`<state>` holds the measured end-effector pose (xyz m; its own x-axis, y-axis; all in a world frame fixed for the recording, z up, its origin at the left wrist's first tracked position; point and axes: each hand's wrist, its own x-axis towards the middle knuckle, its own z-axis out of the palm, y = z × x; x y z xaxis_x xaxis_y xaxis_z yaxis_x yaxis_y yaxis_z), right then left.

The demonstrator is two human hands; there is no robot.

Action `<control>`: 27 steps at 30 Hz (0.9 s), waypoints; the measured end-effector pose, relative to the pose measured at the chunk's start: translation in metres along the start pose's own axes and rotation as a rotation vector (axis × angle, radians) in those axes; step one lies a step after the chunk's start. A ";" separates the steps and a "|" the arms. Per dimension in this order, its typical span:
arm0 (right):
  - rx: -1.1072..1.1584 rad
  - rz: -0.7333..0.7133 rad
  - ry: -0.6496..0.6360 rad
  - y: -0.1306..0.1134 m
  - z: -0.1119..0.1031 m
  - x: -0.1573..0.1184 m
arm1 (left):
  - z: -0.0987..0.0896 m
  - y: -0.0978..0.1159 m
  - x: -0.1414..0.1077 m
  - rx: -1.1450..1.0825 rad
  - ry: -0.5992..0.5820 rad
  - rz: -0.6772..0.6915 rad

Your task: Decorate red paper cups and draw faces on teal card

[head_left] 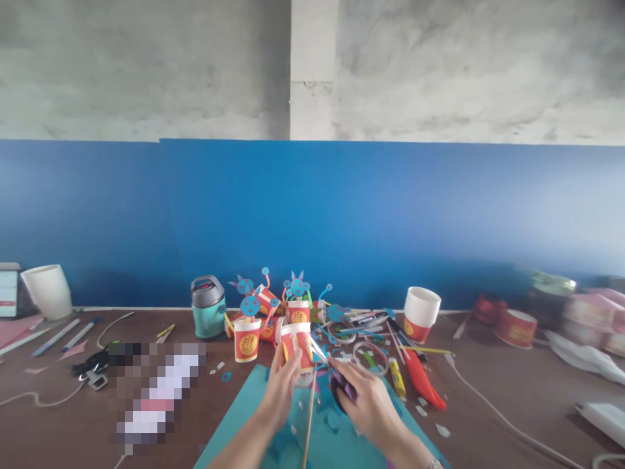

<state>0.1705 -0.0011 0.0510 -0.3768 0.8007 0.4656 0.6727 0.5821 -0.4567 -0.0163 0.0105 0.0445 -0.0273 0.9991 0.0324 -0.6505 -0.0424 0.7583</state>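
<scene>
My left hand (282, 384) is wrapped round a red and white paper cup (289, 337) with a yellow emblem, held over a teal sheet (234, 417). In my right hand (368, 394) are scissors (338, 381) with dark purple handles, and their blades reach to the right side of the cup. Whether the blades cut into the cup wall I cannot tell. Beneath the hands a thin wooden stick (309, 417) lies on the sheet among paper scraps. Just behind stands another paper cup (247, 340) with a blue paper face figure (250, 306) above it.
Several decorated cups crowd the back middle, beside a teal lidded container (208, 309). Right of the sheet lie a yellow glue stick (397, 378) and a red curved object (424, 381). Stacked white cups (422, 306) stand behind. A white cable (508, 407) crosses the right side.
</scene>
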 end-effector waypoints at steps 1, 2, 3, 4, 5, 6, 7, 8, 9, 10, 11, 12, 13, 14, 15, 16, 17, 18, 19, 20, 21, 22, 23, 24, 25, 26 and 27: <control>-0.013 -0.006 0.001 0.000 0.000 0.000 | 0.001 0.001 0.000 0.024 0.013 0.016; -0.029 -0.009 0.002 -0.001 0.000 0.000 | 0.001 0.002 0.000 0.051 0.019 0.025; -0.045 -0.011 0.004 -0.001 0.000 0.000 | 0.002 0.002 0.000 0.081 0.022 0.027; -0.060 -0.010 0.005 -0.002 0.000 0.001 | 0.002 0.003 0.001 0.109 0.023 0.029; -0.070 -0.008 0.005 -0.003 -0.001 0.001 | 0.002 0.002 0.001 0.131 0.025 0.035; -0.077 -0.005 0.006 -0.003 -0.001 0.001 | 0.002 0.001 0.001 0.143 0.027 0.044; -0.080 -0.002 0.010 -0.004 -0.002 0.002 | 0.002 0.000 0.001 0.144 0.030 0.056; -0.079 0.002 0.015 -0.004 -0.002 0.002 | 0.001 -0.002 0.001 0.138 0.032 0.066; -0.076 0.009 0.021 -0.005 -0.002 0.002 | 0.001 -0.004 0.001 0.128 0.032 0.072; -0.069 0.018 0.025 -0.005 -0.001 0.002 | 0.001 -0.006 0.001 0.117 0.028 0.071; -0.057 0.031 0.027 -0.005 -0.001 0.002 | 0.001 -0.008 0.000 0.111 0.025 0.068; -0.037 0.049 0.029 -0.006 0.000 0.001 | 0.001 -0.009 -0.001 0.110 0.027 0.070; -0.010 0.067 0.029 -0.006 0.002 0.001 | 0.002 -0.009 -0.001 0.115 0.027 0.078; 0.022 0.084 0.030 -0.007 0.003 0.001 | 0.003 -0.009 -0.002 0.125 0.024 0.092; 0.056 0.100 0.029 -0.008 0.005 0.001 | 0.004 -0.008 -0.002 0.138 0.019 0.109; 0.088 0.112 0.028 -0.010 0.006 0.000 | 0.005 -0.008 -0.002 0.157 0.014 0.123; 0.115 0.118 0.025 -0.011 0.008 0.000 | 0.006 -0.007 -0.002 0.177 0.011 0.137; 0.139 0.120 0.021 -0.012 0.009 0.000 | 0.007 -0.007 -0.001 0.196 0.010 0.146; 0.158 0.120 0.019 -0.012 0.010 0.000 | 0.007 -0.007 0.000 0.215 0.013 0.156; 0.174 0.121 0.019 -0.013 0.011 0.000 | 0.007 -0.008 0.001 0.234 0.022 0.165; 0.187 0.122 0.022 -0.013 0.012 0.000 | 0.007 -0.008 0.002 0.251 0.031 0.173; 0.199 0.122 0.027 -0.012 0.013 0.000 | 0.006 -0.009 0.002 0.263 0.036 0.182; 0.208 0.123 0.032 -0.011 0.014 0.000 | 0.005 -0.010 0.003 0.272 0.038 0.188; 0.215 0.121 0.037 -0.010 0.014 0.000 | 0.005 -0.010 0.003 0.277 0.035 0.189; 0.219 0.116 0.041 -0.009 0.015 0.000 | 0.004 -0.011 0.003 0.277 0.034 0.190; 0.220 0.111 0.044 -0.009 0.016 0.000 | 0.004 -0.011 0.003 0.276 0.031 0.190; 0.218 0.105 0.045 -0.008 0.016 0.000 | 0.004 -0.011 0.003 0.274 0.031 0.189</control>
<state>0.1547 -0.0033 0.0426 -0.2800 0.8540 0.4386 0.5516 0.5170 -0.6546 -0.0064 0.0136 0.0392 -0.1537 0.9728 0.1732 -0.4038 -0.2218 0.8875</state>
